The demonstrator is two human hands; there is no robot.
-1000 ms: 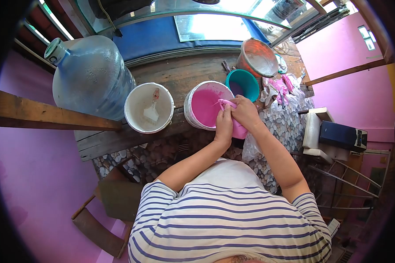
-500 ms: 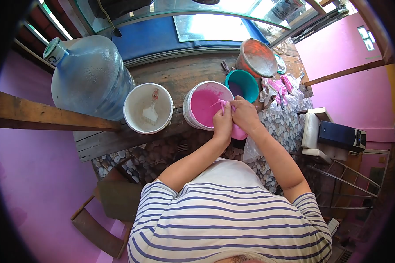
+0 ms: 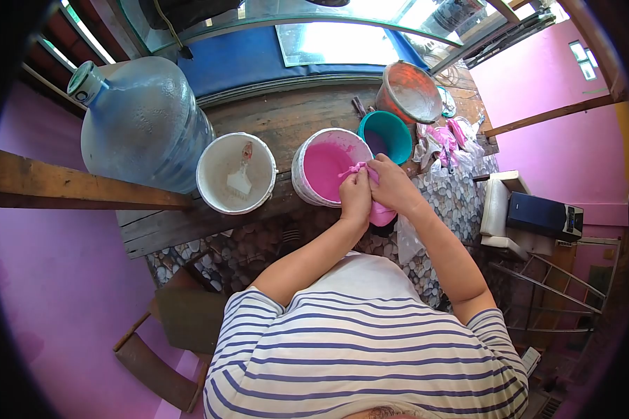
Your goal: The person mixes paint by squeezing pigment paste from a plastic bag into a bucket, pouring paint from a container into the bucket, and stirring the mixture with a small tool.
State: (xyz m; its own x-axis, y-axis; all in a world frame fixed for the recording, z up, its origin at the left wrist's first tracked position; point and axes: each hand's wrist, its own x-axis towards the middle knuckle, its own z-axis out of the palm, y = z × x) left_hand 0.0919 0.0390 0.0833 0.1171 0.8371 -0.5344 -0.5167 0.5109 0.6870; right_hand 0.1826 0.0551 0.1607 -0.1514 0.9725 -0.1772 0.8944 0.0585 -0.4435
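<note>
My left hand and my right hand are close together at the near right rim of a white bucket with pink paint inside. Both are closed on the gathered top of a pink plastic bag, whose full lower part hangs below my fingers. A twist of pink plastic sticks out above my left thumb, over the bucket. Clear plastic dangles under my right wrist. Just beyond my right hand stands a teal bucket.
Left on the wooden table stands a white bucket holding a paint brush, beside a big water jug. An orange-stained basin and pink and clear bags sit at the right. A chair is at lower left.
The pink bag's twisted neck is shorter and more bunched between my fingers. My right hand has shifted slightly, and the clear plastic has swung a little to the right.
</note>
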